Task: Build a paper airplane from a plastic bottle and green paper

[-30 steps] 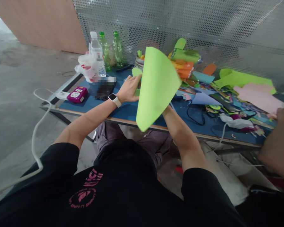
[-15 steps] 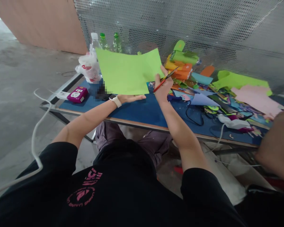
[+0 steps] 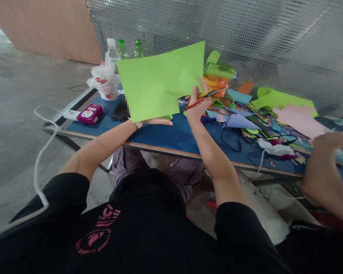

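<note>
A large green sheet of paper (image 3: 160, 82) is raised over the blue table (image 3: 165, 133), its right edge tilted up. My left hand (image 3: 157, 121) lies flat under its lower edge, fingers stretched out and partly hidden by the sheet. Against the sheet's right side, my right hand (image 3: 199, 102) has its fingers round a pair of scissors (image 3: 197, 102) with red and yellow handles. The scissors' blades point right. Some fingers of that hand also touch the paper.
Plastic bottles (image 3: 112, 57) and a bagged cup (image 3: 104, 82) stand at the back left, near a purple box (image 3: 90, 114). Coloured paper pieces (image 3: 291, 114), orange and green rolls and a white-and-purple device (image 3: 277, 148) lie on the right, beside another person's hand (image 3: 328, 142).
The green sheet has tilted, its right side going up and its lower left corner down. The scissors have turned to point more to the right. Another person's hand has come into view at the right.
</note>
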`<state>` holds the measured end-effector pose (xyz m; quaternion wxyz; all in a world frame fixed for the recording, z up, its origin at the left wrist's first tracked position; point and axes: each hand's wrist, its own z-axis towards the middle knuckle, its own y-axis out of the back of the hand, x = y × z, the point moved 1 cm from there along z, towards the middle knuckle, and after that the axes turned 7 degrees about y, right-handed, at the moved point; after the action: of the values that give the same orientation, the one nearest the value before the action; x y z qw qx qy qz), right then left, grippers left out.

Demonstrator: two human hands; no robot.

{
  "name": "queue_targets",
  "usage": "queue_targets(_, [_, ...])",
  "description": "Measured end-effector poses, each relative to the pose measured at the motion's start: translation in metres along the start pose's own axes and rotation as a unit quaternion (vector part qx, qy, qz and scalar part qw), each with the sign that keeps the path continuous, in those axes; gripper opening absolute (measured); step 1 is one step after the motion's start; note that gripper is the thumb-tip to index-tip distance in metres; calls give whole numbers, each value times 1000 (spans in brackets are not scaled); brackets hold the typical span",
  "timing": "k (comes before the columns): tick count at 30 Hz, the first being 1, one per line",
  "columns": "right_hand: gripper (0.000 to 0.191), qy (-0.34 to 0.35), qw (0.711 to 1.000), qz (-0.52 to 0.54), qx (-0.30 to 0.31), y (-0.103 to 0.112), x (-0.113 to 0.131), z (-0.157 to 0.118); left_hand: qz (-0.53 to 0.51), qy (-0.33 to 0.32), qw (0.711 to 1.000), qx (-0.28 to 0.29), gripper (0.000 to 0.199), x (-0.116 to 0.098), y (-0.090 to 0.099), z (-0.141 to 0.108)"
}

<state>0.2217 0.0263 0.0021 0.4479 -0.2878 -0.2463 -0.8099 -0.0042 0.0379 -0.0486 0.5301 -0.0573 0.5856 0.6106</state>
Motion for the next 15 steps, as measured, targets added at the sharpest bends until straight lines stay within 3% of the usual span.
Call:
queue_targets(3, [85, -4, 1000, 12, -25, -1, -2, -1, -67, 28, 997, 5, 106, -7, 0, -7])
queue_targets(7, [90, -1, 1000, 7, -21, -1, 4, -6, -134, 107, 977, -131, 96, -3, 11, -5])
queue_targets(9, [87, -2, 1000, 5, -4, -1, 9, -9, -163, 102, 965, -177, 92, 5, 14, 3])
queue_targets(15, [88, -2, 1000, 28, 0, -3, 16, -14, -232, 103, 942, -221, 91, 20, 18, 19])
